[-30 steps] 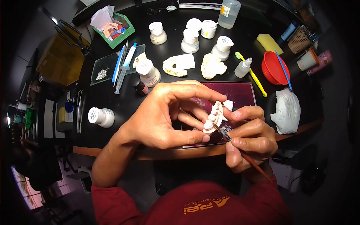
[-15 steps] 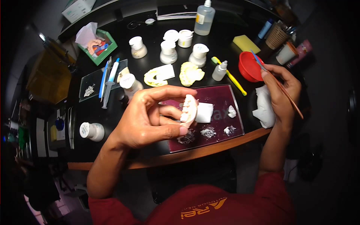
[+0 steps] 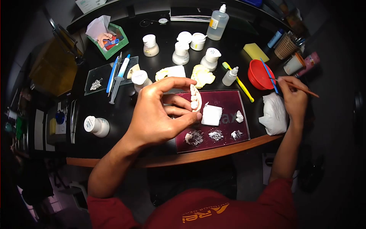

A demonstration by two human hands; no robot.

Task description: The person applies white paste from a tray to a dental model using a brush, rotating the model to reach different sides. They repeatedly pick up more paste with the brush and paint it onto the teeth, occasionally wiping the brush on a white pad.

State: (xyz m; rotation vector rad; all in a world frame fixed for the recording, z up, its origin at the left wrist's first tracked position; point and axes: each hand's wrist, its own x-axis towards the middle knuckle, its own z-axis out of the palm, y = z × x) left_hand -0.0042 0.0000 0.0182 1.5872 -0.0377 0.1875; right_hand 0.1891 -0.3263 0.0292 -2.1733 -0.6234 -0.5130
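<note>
My left hand (image 3: 152, 114) pinches a dental cast (image 3: 195, 101) with a row of teeth between thumb and fingertips, above a dark red slab (image 3: 233, 100). On that slab lie a folded white pad (image 3: 212, 115) and several smeared heaps of white paste (image 3: 215, 135). My right hand (image 3: 294, 97) grips a thin brush (image 3: 308, 92) with a brown handle, its tip over the rim of a red bowl (image 3: 256, 77). A blue stick (image 3: 265, 66) leans in the bowl. Crumpled white tissue (image 3: 273, 114) lies just below this hand.
Several white-capped jars (image 3: 180, 53) stand behind the slab. Near them are yellowish moulds (image 3: 203, 76), a dropper bottle (image 3: 230, 76), a yellow toothbrush (image 3: 246, 90) and a large clear bottle (image 3: 218, 24). At left, a glass plate (image 3: 93, 76) bears a syringe (image 3: 117, 84).
My right hand has shifted right and down relative to the bowl, and the brush has turned flatter. The cast in my left hand has rotated slightly. The whole view has shifted a little.
</note>
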